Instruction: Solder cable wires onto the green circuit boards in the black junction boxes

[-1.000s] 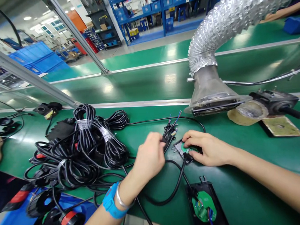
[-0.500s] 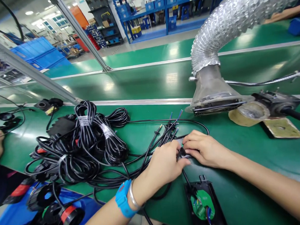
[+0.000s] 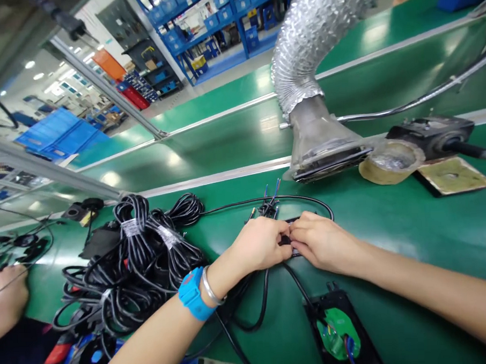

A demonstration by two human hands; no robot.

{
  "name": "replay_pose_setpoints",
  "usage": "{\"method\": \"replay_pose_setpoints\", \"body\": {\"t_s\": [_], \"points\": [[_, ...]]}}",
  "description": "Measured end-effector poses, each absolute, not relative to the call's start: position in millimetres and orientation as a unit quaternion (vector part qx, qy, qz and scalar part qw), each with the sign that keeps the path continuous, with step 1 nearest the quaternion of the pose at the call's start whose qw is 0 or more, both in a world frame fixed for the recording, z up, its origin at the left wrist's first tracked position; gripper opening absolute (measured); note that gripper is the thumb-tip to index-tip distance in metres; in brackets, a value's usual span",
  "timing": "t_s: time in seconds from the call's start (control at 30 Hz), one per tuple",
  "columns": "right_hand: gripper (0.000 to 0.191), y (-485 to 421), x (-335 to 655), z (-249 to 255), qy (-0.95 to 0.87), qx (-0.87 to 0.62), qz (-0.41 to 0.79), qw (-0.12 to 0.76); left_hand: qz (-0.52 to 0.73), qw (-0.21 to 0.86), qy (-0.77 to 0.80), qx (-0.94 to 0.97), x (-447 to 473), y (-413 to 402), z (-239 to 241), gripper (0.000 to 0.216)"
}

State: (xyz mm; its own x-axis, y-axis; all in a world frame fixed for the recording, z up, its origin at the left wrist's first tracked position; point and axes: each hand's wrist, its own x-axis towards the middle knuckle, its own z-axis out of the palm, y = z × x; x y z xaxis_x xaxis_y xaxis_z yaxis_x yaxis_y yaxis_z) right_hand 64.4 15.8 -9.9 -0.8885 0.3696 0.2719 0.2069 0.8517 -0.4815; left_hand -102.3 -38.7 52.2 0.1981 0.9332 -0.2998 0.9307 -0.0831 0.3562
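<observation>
My left hand, with a blue band and a silver bangle at the wrist, pinches a small black part at the end of a black cable. The fingers of my right hand are bent together against the same spot, and they hide most of what they grip. Under both hands lies a flat dark piece with a grey face, mostly covered. From there the cable runs down to a black housing holding a round green circuit board with coloured wires.
Bundled black cables are heaped at the left, beside another person's hand. Stripped cable ends lie just beyond my hands. A fume hood on a silver duct hangs over the bench, with a solder pot at its right.
The camera view has tilted and shifted. My hands stay together at the small black part, with the left fingers drawn closer around it. The other person's hand shows more at the left.
</observation>
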Motion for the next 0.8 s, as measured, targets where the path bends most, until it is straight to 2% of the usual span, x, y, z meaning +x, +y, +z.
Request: {"method": "replay_pose_setpoints", "body": {"t_s": [0.27, 0.4, 0.5, 0.57, 0.7, 0.8], "points": [[0.011, 9.1, 59.2, -7.7, -0.949, -0.172, 0.196, 0.179, 0.095, 0.241, 0.614, 0.746, -119.3, -49.0, 36.4, 0.008], [0.008, 7.3, 58.1, -8.4, -0.948, -0.180, 0.183, 0.189, 0.181, 0.294, 0.646, 0.681, -122.7, -61.4, 31.5, 0.020], [0.010, 6.4, 58.4, -11.6, -0.948, -0.175, 0.178, 0.199, 0.207, 0.311, 0.656, 0.656, -123.6, -67.0, 30.9, 0.017], [0.012, 6.1, 58.5, -14.4, -0.946, -0.177, 0.175, 0.209, 0.199, 0.268, 0.647, 0.685, -123.1, -69.7, 30.5, 0.009], [0.013, 4.7, 58.1, -18.4, -0.940, -0.193, 0.172, 0.224, 0.171, 0.104, 0.627, 0.753, -120.2, -76.2, 24.6, 0.007], [0.014, 2.7, 57.7, -19.9, -0.936, -0.200, 0.165, 0.238, 0.182, 0.051, 0.636, 0.748, -118.9, -80.6, 16.5, 0.010]]}}
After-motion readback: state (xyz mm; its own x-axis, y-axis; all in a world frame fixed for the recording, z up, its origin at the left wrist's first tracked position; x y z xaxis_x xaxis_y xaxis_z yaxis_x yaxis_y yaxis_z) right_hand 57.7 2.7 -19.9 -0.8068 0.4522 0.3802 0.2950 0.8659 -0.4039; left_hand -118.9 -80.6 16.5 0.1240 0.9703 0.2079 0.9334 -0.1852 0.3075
